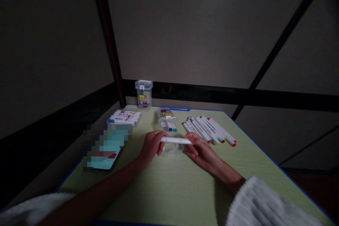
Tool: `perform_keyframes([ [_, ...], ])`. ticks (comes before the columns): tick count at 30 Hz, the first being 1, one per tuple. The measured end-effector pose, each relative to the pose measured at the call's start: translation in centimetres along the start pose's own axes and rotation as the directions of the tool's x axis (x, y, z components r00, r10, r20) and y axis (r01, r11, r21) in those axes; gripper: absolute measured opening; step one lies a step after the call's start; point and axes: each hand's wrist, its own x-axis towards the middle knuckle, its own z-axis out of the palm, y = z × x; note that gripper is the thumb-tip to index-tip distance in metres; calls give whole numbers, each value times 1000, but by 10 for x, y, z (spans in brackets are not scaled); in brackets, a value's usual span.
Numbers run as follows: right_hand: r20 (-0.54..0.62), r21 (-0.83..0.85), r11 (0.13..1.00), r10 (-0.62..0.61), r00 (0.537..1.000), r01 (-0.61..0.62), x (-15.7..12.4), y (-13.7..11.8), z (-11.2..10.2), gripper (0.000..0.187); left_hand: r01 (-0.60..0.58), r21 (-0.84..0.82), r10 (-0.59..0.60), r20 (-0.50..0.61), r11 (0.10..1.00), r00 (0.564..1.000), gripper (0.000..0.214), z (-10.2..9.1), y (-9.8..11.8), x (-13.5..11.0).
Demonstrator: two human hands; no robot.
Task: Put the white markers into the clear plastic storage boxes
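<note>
Left hand point(153, 146) and right hand point(201, 149) are each closed on an end of 1 white marker point(177, 141), held roughly level, apparently over a clear plastic piece point(172, 151) in front of the clear box point(171, 118). Should either grip loosen, or the 2 hands pull unevenly, the marker could drop onto that piece and roll across the surface point(172, 187). A rightward sweep of the right hand could also scatter the loose markers point(208, 129), which look unrestrained.

The held marker point(177, 140) is smooth, glossy plastic.
</note>
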Motion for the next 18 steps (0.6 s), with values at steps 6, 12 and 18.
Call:
perform_keyframes([
  [6, 5, 4, 1000, 7, 1000, -7, -4, -3, 4, 7, 120, -181, -100, 113, 976, 989, 31, 1, -2, 0],
  [12, -40, 31, 1000, 5, 999, -4, -2, -3, 1, 5, 195, -264, -137, 222, 945, 965, 44, 4, 5, -6],
  [18, -6, 57, 998, -12, 1000, 12, 0, -2, -4, 12, 131, -234, -73, 241, 963, 968, 50, 5, -2, -6],
])
